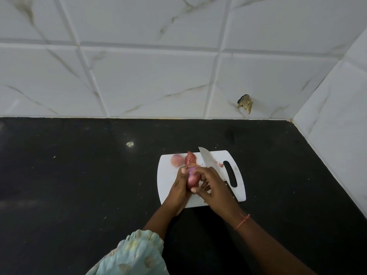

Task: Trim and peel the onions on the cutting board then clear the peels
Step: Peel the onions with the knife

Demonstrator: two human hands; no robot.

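Holding one red onion point(193, 178) between both hands, above the middle of the white cutting board point(168, 181). Left hand point(181, 185) curled around the left side of this onion, thumb up near its top. Right hand point(213, 187) gripping it from the right, fingers bent at the top end and near the bottom end. Lying flat on the board just right of the hands, the knife point(207, 158), blade pointing to the far edge, handle mostly hidden under the right hand. Resting at the far left part of the board, a second onion point(177, 160), pale and round. Just beside it, a heap of reddish peels point(191, 158). Sitting on a black counter point(79, 175), near the tiled wall point(158, 76).
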